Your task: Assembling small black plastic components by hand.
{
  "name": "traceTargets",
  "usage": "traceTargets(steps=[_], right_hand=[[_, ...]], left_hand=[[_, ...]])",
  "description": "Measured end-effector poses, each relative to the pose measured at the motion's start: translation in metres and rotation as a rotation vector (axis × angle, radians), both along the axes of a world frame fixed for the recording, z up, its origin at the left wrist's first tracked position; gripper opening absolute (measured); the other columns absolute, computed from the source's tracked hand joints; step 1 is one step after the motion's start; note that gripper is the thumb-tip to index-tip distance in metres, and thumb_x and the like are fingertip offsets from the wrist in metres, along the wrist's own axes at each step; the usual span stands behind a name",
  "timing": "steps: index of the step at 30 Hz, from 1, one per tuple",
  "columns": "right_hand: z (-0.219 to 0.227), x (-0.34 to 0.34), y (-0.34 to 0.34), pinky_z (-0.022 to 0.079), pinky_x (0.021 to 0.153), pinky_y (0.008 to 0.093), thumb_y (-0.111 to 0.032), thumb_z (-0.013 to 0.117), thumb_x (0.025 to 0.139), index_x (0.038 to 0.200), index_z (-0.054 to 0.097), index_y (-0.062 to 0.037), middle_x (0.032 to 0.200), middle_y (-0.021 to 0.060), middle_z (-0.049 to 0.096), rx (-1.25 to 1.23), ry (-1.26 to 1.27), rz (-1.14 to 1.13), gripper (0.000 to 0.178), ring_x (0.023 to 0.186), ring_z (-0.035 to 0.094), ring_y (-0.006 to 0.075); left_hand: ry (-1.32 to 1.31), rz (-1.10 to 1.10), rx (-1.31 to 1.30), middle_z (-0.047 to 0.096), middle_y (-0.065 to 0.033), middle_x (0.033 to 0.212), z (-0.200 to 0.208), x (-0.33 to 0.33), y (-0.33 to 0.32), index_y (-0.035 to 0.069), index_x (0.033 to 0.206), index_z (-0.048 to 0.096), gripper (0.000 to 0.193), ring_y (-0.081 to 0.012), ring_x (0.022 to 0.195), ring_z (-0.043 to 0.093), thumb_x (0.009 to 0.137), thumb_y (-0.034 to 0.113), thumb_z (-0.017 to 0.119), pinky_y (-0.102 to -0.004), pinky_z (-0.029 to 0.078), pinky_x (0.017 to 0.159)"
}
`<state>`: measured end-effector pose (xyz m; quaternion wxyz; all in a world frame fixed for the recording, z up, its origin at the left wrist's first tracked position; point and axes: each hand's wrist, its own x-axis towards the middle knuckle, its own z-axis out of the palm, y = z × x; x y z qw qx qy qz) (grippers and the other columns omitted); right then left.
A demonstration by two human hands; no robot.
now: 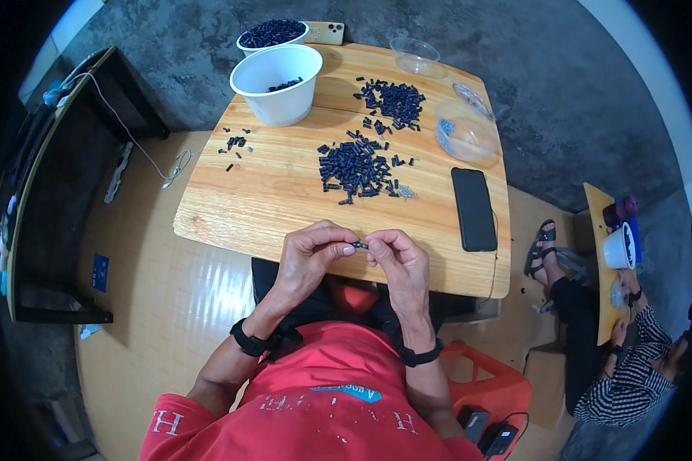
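Note:
Near the front edge of the wooden table, my left hand (313, 257) and my right hand (400, 263) meet fingertip to fingertip. Pinched between them is a small black cylindrical piece (360, 245), with one end in each hand; its exact kind is too small to make out. Just beyond my hands lies a loose pile of similar black pieces (354, 167). A few tiny clear bits (407, 191) sit at that pile's right side. Farther back is a second black pile (397, 103), and a few scattered pieces (235, 143) lie toward the left.
A white tub (277, 107) holds some black pieces; a fuller tub (271, 34) stands behind it. To the right are a clear bowl (473, 142) with small bits, another clear bowl (415, 55) and a black phone (474, 209). Another person (627, 388) sits at a side table.

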<state>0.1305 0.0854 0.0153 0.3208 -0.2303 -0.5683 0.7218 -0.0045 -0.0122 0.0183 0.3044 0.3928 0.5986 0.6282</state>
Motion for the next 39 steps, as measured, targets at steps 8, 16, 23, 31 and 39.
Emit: traceTargets(steps=[8,16,23,31,39], right_hand=[[-0.005,0.002,0.000,0.044,0.066,0.0196,-0.015,0.065,0.091,0.097,0.065,-0.0005,0.081,0.0004,0.062,-0.044,0.018,0.040,0.016,0.071,0.054,0.0058],[-0.013,-0.001,-0.004,0.045,0.067,0.0213,-0.012,0.065,0.090,0.100,0.058,-0.0017,0.082,0.0013,0.058,-0.202,0.092,0.065,0.017,0.072,0.054,0.0079],[-0.020,-0.004,-0.004,0.046,0.067,0.0222,-0.015,0.064,0.091,0.099,0.058,-0.0029,0.082,0.0028,0.059,-0.328,0.167,0.027,0.015,0.072,0.055,0.0096],[-0.016,-0.002,-0.004,0.047,0.067,0.0224,-0.020,0.062,0.093,0.096,0.059,-0.0033,0.082,0.0032,0.061,-0.379,0.207,0.028,0.017,0.073,0.057,0.0100],[-0.023,-0.001,0.001,0.047,0.067,0.0224,-0.019,0.064,0.091,0.096,0.060,-0.0030,0.084,0.0044,0.063,-0.344,0.179,0.083,0.016,0.074,0.058,0.0097]], left_hand=[[0.384,-0.009,0.014,0.067,-0.0082,0.082,0.010,-0.002,0.000,0.001,0.088,0.070,0.016,-0.0158,0.078,0.064,0.075,-0.008,0.068,-0.0269,0.050,0.069],[0.434,-0.007,0.038,0.067,-0.0076,0.081,0.010,0.004,-0.001,0.000,0.088,0.069,0.016,-0.0160,0.075,0.064,0.075,-0.010,0.066,-0.0280,0.050,0.067],[0.361,0.019,-0.021,0.068,-0.0067,0.081,0.009,0.008,0.003,-0.001,0.088,0.069,0.013,-0.0140,0.075,0.064,0.078,-0.009,0.066,-0.0273,0.051,0.069],[0.032,0.058,-0.019,0.067,-0.0051,0.083,0.006,0.012,0.000,-0.001,0.092,0.070,0.011,-0.0105,0.079,0.062,0.081,-0.001,0.070,-0.0247,0.049,0.071],[0.083,0.050,-0.018,0.067,-0.0062,0.085,0.010,0.011,-0.005,-0.001,0.093,0.071,0.014,-0.0112,0.078,0.061,0.079,-0.001,0.070,-0.0245,0.048,0.069]])
